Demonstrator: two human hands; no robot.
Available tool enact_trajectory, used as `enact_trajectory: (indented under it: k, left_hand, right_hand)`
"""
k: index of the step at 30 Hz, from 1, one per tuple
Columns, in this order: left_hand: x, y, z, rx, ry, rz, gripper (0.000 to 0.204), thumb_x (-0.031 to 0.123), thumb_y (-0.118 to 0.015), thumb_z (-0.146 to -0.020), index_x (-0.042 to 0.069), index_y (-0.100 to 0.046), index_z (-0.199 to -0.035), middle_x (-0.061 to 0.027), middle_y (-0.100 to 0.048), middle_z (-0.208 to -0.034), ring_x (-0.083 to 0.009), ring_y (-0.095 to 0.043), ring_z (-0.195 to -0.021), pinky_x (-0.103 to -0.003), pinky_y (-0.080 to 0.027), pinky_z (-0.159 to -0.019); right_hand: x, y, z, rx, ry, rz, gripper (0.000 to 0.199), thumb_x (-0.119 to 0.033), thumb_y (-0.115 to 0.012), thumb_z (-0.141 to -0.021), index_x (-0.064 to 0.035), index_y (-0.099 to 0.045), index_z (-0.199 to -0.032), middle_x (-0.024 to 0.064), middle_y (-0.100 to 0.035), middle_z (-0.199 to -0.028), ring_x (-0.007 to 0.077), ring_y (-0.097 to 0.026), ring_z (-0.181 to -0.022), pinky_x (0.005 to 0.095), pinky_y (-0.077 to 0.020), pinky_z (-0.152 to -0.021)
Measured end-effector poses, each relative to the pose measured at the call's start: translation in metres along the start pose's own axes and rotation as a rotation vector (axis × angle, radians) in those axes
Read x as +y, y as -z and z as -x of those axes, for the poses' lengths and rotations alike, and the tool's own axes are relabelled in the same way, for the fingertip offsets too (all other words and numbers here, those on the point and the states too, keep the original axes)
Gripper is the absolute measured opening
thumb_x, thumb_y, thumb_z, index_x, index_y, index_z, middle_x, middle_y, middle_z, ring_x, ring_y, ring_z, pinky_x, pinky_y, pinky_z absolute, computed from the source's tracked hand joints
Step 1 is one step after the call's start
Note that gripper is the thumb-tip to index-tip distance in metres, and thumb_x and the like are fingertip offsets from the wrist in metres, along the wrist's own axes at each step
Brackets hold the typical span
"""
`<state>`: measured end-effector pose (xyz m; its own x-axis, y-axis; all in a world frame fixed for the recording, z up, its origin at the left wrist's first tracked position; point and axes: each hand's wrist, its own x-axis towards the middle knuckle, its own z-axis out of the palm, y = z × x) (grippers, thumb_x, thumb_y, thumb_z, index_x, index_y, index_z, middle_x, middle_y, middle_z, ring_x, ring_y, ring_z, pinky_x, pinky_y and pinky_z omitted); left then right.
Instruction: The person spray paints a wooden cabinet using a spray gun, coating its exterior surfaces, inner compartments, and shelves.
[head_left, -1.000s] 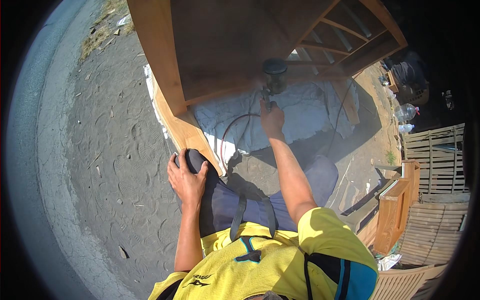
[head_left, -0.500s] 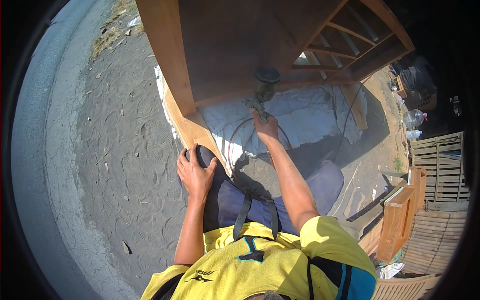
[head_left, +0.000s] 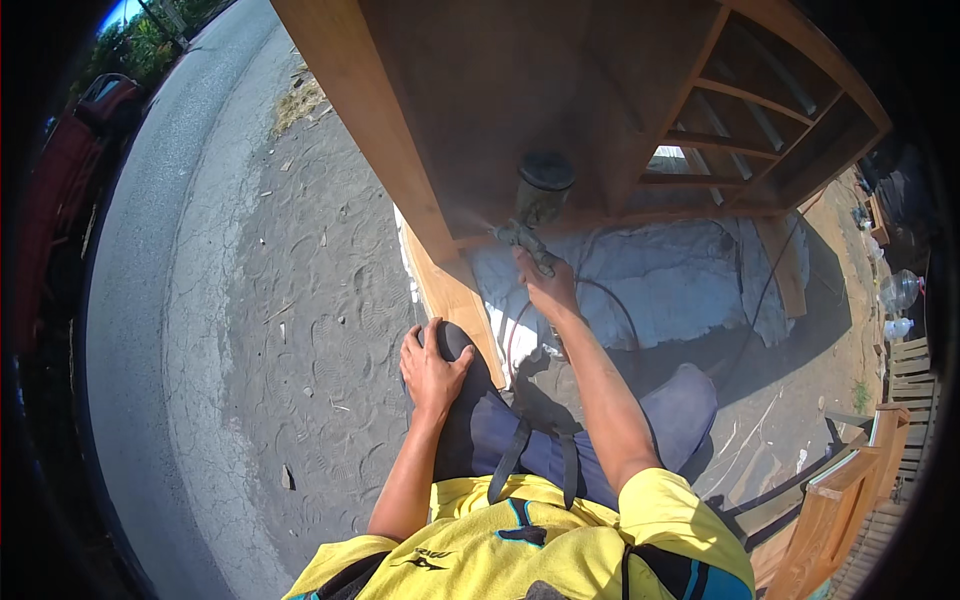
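Note:
My right hand (head_left: 549,287) is wrapped round the handle of a spray gun (head_left: 523,240). A dark-lidded paint cup (head_left: 545,190) sits on top of the gun, and a faint mist shows by its nozzle. The gun points left, inside a large wooden cabinet (head_left: 385,130) with open drawer slots at its right. A thin reddish hose (head_left: 625,312) curves behind my right forearm. My left hand (head_left: 433,372) rests with fingers spread on my left knee and holds nothing.
White sheeting (head_left: 660,290) lies under the cabinet, next to a wooden board (head_left: 455,300). Sandy ground (head_left: 300,350) and a paved road (head_left: 150,330) stretch along the left, with a red vehicle (head_left: 60,190) beyond. Plastic bottles (head_left: 900,290) and a wooden frame (head_left: 835,520) stand at the right.
The view has turned left, so the scene sits further right and the red vehicle appears. The spray gun has tilted and points further left toward the cabinet's side. My left hand stays on the knee.

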<state>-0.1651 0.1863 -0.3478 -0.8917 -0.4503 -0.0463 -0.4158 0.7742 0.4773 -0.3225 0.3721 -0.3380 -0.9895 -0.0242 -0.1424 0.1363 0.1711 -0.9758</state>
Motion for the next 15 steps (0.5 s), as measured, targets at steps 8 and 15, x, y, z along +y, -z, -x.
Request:
enact_trajectory:
  k: [8, 15]
  left_hand:
    - [0.038, 0.039, 0.022, -0.092, 0.049, -0.158, 0.079, 0.045, -0.085, -0.076, 0.020, -0.058, -0.147, -0.0201, -0.051, -0.150, -0.0421, -0.054, -0.134, -0.052, -0.047, -0.111]
    - [0.078, 0.098, 0.051, -0.508, 0.061, -0.293, 0.084, 0.050, -0.082, -0.082, 0.017, -0.051, -0.153, -0.0211, -0.053, -0.145, -0.0422, -0.057, -0.130, -0.052, -0.049, -0.108]
  right_hand:
    - [-0.164, 0.037, -0.006, -0.098, 0.476, -0.069, 0.031, -0.035, -0.075, -0.101, -0.0043, -0.077, -0.109, 0.0064, -0.073, -0.081, 0.0118, -0.063, -0.070, 0.0310, -0.0500, -0.065]
    - [-0.278, 0.049, -0.013, -0.108, 0.464, -0.135, 0.036, -0.039, -0.074, -0.101, -0.0043, -0.075, -0.108, 0.0062, -0.073, -0.079, 0.0138, -0.068, -0.071, 0.0310, -0.0523, -0.065]
